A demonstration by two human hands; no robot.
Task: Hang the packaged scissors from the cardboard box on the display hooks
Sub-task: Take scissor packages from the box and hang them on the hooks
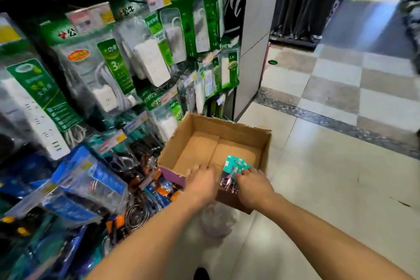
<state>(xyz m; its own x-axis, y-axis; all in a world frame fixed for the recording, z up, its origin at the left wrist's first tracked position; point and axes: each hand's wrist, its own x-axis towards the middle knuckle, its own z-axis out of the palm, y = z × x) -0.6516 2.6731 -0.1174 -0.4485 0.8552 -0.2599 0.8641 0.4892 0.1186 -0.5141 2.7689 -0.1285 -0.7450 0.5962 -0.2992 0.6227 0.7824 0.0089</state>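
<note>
Down at the foot of the display rack, an open cardboard box (179, 143) sits on the tiled floor (318, 177), and both hands reach into its near side. The packaged scissors (234, 163), a small fanned stack on teal cards, lie in the box's near right corner. Their long axis runs away from the person, with the teal header ends pointing toward the far wall and the darker handle ends nearest the wrists. The right hand (253, 185) is directly on them, its fingers (244, 172) curled down over the near end of the stack in what looks like a pinch. The left hand (201, 180) is just beside it to the left, fingers bent over into the box, and I cannot tell whether they hold anything or merely steady the cardboard. The rest of the box floor is bare. The rack, hung with power strip packs (147, 59), stands to the left of the box, so the right hand, though nearer the scissors, is the farther one from the rack. The carry will probably go up and leftward, header end leading. The hooks themselves are too blurred to pick out.
</note>
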